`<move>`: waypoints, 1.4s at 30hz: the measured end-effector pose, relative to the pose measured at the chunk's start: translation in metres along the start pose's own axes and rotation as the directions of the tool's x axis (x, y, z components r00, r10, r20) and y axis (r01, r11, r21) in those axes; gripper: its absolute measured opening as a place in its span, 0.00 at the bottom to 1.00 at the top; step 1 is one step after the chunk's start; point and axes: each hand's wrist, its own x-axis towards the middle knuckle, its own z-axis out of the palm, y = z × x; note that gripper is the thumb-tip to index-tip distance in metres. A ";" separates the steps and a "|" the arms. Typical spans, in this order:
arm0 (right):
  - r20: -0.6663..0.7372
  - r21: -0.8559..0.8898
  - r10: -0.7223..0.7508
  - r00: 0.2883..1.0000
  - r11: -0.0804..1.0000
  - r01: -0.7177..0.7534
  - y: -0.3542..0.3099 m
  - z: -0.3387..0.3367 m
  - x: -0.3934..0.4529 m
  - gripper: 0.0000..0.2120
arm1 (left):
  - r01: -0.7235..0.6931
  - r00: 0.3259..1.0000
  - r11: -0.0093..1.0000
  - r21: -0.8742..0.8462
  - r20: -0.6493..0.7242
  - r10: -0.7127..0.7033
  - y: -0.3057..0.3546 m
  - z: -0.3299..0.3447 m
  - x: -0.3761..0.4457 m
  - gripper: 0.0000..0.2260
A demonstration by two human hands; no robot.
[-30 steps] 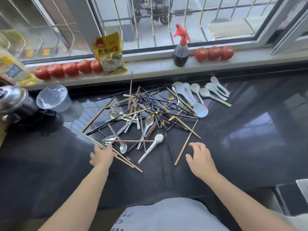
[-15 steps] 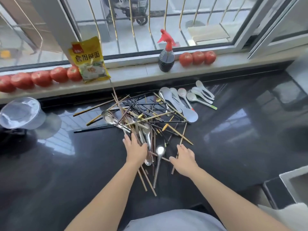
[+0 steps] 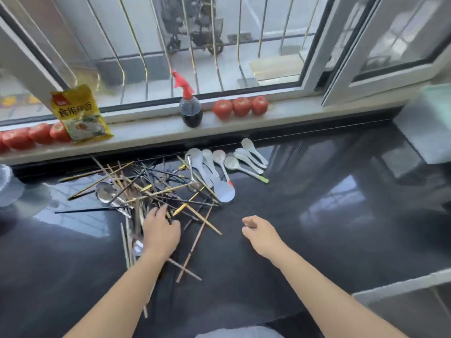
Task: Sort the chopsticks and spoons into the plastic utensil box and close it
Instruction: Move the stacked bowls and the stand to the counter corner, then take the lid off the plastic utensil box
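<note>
My left hand (image 3: 159, 231) is pressing down on the chopsticks (image 3: 156, 191) heaped on the desk (image 3: 317, 215), grasp unclear; my right hand (image 3: 260, 234) is hovering, loosely curled, holding nothing.

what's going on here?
A person is working at a tangled pile of chopsticks and metal spoons on a dark counter. The left hand rests on the pile; the right hand hovers beside it, holding nothing. White spoons lie in a separate group. No utensil box is visible.
</note>
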 end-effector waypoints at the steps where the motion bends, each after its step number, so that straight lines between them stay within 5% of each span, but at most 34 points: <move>1: -0.067 0.066 0.002 0.998 0.998 0.002 0.005 -0.024 0.006 0.15 | -0.055 0.997 0.998 0.023 0.049 0.054 0.026 0.011 -0.003 0.25; 7: -0.388 0.534 0.140 0.911 0.840 0.098 0.032 -0.185 0.027 0.06 | -0.268 0.894 0.961 0.074 0.390 0.219 0.181 0.078 -0.029 0.17; 12: -0.411 0.729 0.332 0.849 0.678 0.088 0.073 -0.318 0.051 0.08 | -0.331 0.808 0.937 0.107 0.545 0.223 0.261 0.128 -0.028 0.15; 17: -0.491 0.854 0.523 0.697 0.448 0.265 0.096 -0.471 0.077 0.13 | -0.321 0.805 0.942 0.095 0.552 0.218 0.319 0.159 -0.017 0.13; 25: -0.456 0.888 0.589 0.668 0.253 0.383 0.130 -0.583 0.123 0.26 | -0.311 0.828 0.949 0.046 0.503 0.247 0.393 0.192 0.007 0.11; 30: -0.527 0.827 0.662 0.533 0.254 0.501 0.126 -0.595 0.130 0.10 | -0.292 0.815 0.954 0.069 0.540 0.211 0.405 0.215 0.008 0.07; 35: -0.554 0.772 0.644 0.528 0.160 0.616 0.121 -0.526 0.096 0.17 | -0.231 0.833 0.967 -0.104 0.492 0.252 0.416 0.233 -0.008 0.07; 39: -0.507 0.841 0.576 0.641 0.169 0.514 0.125 -0.395 0.029 0.14 | -0.007 0.884 0.876 -0.483 0.406 0.231 0.417 0.230 -0.019 0.13; 42: -0.450 0.889 0.474 0.757 0.313 0.333 0.120 -0.298 -0.022 0.10 | 0.040 0.937 0.829 -0.558 0.308 0.163 0.384 0.205 -0.022 0.19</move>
